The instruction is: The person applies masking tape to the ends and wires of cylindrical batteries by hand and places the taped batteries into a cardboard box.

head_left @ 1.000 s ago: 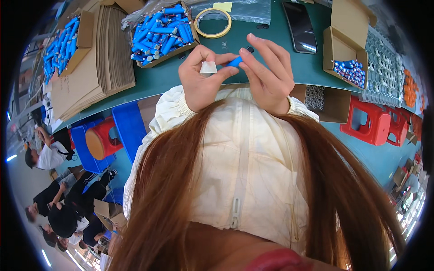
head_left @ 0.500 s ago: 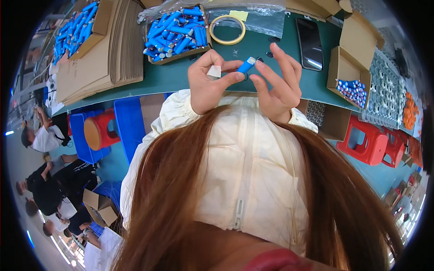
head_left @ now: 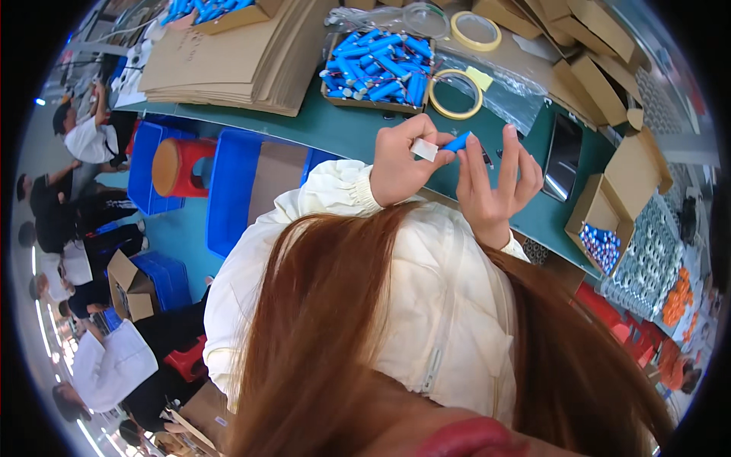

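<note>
Head view: the left grip (head_left: 402, 161) is closed on a blue battery cell (head_left: 458, 142), pinching it between finger and thumb, probably so its far end stays free. A white slip (head_left: 424, 149) sits at the same grip, maybe kept there to be handy. The right grip (head_left: 499, 186) is at the cell's far end, some fingers spread; I can't tell if it pinches too. Just past the left grip, an open box (head_left: 381, 107) of blue cells seems placed for easy reach. Beside it lies a tape roll (head_left: 457, 116). Right of the right grip, a phone (head_left: 562, 156) rests flat on the tabletop (head_left: 320, 129).
</note>
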A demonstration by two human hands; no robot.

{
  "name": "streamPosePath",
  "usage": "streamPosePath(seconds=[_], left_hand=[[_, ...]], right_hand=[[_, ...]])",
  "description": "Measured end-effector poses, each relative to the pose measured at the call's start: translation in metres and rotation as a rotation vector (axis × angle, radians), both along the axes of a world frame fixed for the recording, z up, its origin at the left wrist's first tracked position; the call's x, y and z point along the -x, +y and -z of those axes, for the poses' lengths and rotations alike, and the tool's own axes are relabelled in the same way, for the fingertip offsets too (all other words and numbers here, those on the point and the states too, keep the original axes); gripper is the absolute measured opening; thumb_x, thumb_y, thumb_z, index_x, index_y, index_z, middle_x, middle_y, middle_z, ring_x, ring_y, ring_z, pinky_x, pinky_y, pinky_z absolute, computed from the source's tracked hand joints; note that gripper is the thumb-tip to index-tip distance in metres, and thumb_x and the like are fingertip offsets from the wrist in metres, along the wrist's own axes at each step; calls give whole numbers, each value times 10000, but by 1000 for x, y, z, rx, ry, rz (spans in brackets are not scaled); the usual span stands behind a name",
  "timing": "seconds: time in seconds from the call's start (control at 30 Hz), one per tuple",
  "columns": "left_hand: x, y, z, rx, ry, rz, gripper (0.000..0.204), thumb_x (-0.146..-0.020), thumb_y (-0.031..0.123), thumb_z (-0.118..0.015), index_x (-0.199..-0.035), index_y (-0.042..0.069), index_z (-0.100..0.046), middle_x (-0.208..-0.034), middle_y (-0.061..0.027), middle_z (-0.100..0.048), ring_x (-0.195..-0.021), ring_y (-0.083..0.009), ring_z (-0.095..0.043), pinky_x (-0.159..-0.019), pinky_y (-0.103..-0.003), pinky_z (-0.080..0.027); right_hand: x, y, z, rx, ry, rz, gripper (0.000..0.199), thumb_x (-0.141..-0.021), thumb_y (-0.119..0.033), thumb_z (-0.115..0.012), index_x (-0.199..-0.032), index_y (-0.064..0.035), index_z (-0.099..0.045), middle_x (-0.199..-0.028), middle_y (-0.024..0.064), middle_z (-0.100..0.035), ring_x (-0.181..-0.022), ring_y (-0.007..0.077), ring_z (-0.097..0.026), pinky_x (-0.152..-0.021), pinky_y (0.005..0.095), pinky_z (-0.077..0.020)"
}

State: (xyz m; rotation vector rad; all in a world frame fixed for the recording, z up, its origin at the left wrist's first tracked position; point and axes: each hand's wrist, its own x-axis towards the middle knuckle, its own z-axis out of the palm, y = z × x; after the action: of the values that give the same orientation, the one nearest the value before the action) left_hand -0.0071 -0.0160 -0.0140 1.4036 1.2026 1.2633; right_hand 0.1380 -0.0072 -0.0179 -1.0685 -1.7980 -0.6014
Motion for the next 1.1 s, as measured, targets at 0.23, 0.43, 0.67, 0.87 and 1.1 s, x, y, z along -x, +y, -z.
streamPosePath(seconds=[0.23, 0.43, 0.67, 0.87, 1.1], left_hand=[[13, 4, -6, -171, 228, -132, 300, -687, -66, -698, -657, 25, -414, -755, -161, -662, -801, -149, -649, -614, -262, -494], [47, 28, -7, -346, 349, -481, 297, -661, -95, -703, -662, 5, -423, -656, -108, -602, -822, -214, -671, -589, -266, -489], [80, 77, 5, -450, 484, -625, 260, -675, -82, -689, -692, 18, -449, -640, -125, -573, -855, -237, -665, -576, -276, -495], [93, 98, 15, -387, 785, -694, 171, -671, 94, -683, -751, 76, -533, -644, -140, -575, -638, -349, -565, -562, -415, -445], [87, 90, 19, -465, 781, -689, 176, -631, 14, -625, -764, 82, -532, -677, -140, -557, -670, -343, -566, -588, -415, -454]], right_hand=[[17, 8, 5, 50, -36, -105, 127, -749, -188, -638, -873, -181, -662, -1117, 89, -609, -944, 224, -537, -856, 379, -353], [15, 3, 9, 162, -22, -207, 189, -774, -196, -616, -952, -184, -676, -1166, 124, -574, -978, 244, -517, -856, 377, -357], [8, 4, 16, 185, -24, -213, 255, -720, -165, -658, -974, -152, -676, -1178, 166, -550, -958, 272, -515, -825, 386, -377], [9, 5, 13, 164, -27, -200, 251, -739, -167, -652, -985, -123, -673, -1173, 193, -544, -931, 291, -516, -809, 396, -394], [6, 3, 19, 141, -24, -211, 229, -765, -142, -635, -984, -88, -671, -1192, 212, -527, -910, 320, -501, -786, 393, -402]])
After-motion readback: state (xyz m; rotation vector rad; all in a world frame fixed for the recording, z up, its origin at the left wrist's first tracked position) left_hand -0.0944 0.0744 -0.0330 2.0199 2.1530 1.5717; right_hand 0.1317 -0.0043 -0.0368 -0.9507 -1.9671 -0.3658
